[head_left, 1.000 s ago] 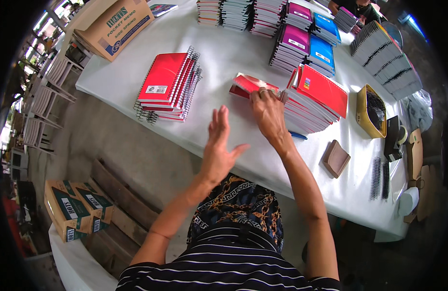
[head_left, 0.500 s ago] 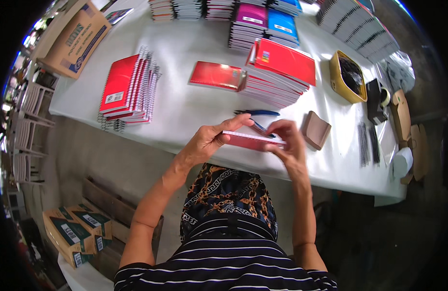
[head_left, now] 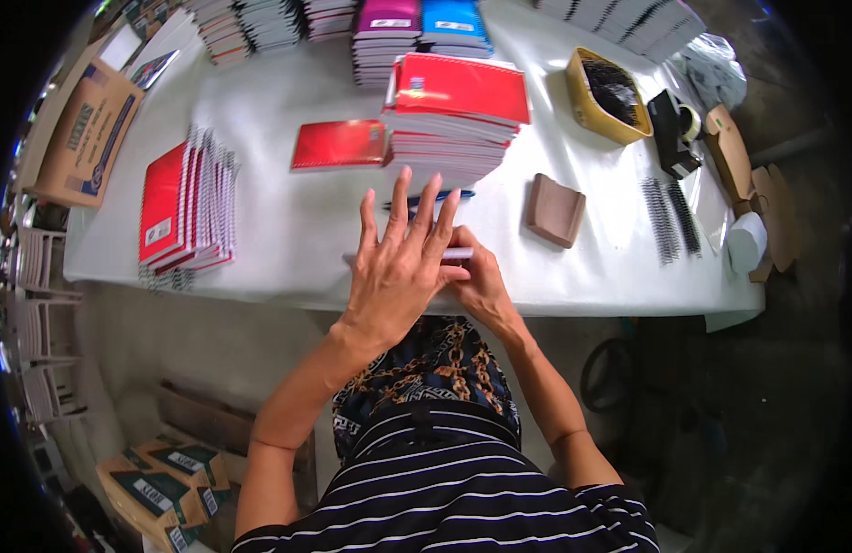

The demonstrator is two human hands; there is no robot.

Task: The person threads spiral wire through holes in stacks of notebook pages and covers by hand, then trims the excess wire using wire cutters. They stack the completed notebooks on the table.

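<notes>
Inspected a white-covered table (head_left: 264,207). Found on it a red spiral-notebook stack (head_left: 182,212) at left, a lone red notebook (head_left: 338,145) beside a taller red stack (head_left: 463,92), a blue-handled tool (head_left: 466,194), a brown block (head_left: 555,210), a yellow basket (head_left: 610,124) and wire coils (head_left: 684,219).

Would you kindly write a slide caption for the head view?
Right hand grips a pad, mostly hidden behind the spread left hand, near stacked red notebooks.

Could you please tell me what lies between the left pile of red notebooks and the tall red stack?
In the head view, a red notebook lies flat there, close to the tall stack.
</notes>
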